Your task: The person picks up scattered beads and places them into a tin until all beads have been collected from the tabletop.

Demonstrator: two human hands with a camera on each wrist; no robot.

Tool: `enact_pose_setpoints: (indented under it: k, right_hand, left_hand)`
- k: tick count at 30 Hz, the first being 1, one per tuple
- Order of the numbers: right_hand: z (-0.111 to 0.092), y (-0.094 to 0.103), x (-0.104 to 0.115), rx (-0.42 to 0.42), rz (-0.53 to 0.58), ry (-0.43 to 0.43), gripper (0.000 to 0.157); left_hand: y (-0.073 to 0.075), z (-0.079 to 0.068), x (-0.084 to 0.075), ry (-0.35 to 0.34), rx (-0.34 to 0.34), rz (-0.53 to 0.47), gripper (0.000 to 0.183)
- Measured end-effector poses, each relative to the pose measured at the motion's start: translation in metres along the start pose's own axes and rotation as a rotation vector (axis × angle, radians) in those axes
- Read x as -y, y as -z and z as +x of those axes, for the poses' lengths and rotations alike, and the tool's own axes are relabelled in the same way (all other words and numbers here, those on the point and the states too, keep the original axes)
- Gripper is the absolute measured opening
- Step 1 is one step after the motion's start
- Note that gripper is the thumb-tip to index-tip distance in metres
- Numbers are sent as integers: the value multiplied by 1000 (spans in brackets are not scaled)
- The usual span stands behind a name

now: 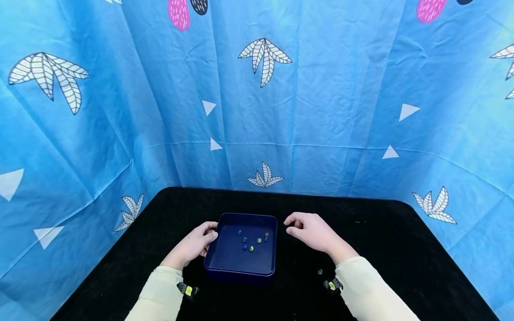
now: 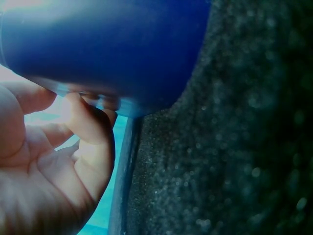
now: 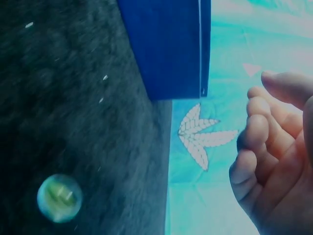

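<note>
A dark blue square box (image 1: 241, 264) without a lid stands on the black cloth. Several small glass marbles (image 1: 251, 248) lie scattered on its floor, some blue, some greenish, one orange. My left hand (image 1: 197, 243) holds the box by its left side, thumb at the rim. In the left wrist view, curled fingers (image 2: 90, 122) touch the box's wall (image 2: 122, 49). To the right of the box, apart from it, my right hand (image 1: 315, 229) hovers with loosely bent fingers. Nothing shows between its thumb and fingertips in the right wrist view. One marble (image 3: 59, 198) with a green-yellow core lies on the cloth.
Black cloth (image 1: 385, 258) covers the table. A blue curtain (image 1: 321, 98) printed with white leaves and triangles hangs behind and at both sides. Small light specks (image 3: 105, 77) dot the cloth. Each wrist carries a small black device (image 1: 188, 290).
</note>
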State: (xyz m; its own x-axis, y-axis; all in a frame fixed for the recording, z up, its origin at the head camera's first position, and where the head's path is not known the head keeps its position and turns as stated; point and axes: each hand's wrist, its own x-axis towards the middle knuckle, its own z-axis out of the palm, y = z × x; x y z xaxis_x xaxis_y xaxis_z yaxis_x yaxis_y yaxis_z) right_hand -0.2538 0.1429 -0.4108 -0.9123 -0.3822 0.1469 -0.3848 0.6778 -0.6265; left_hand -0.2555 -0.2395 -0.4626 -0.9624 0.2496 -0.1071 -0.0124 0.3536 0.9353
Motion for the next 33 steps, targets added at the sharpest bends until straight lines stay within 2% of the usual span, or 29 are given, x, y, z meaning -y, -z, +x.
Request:
enact_pose_setpoints:
  k: [7, 15, 23, 33]
  right_hand:
    - [-21, 10, -14, 39, 11, -18, 15]
    - [-40, 18, -34, 122, 2, 0, 21]
    - [-54, 17, -41, 191, -36, 75, 20]
    - [-63, 13, -57, 291, -15, 47, 16]
  left_hand:
    - [-1, 1, 1, -8, 3, -18, 44]
    - [-2, 2, 0, 6, -9, -27, 43]
    - [-2, 0, -1, 5, -14, -9, 43]
    - [-2, 0, -2, 7, -15, -20, 43]
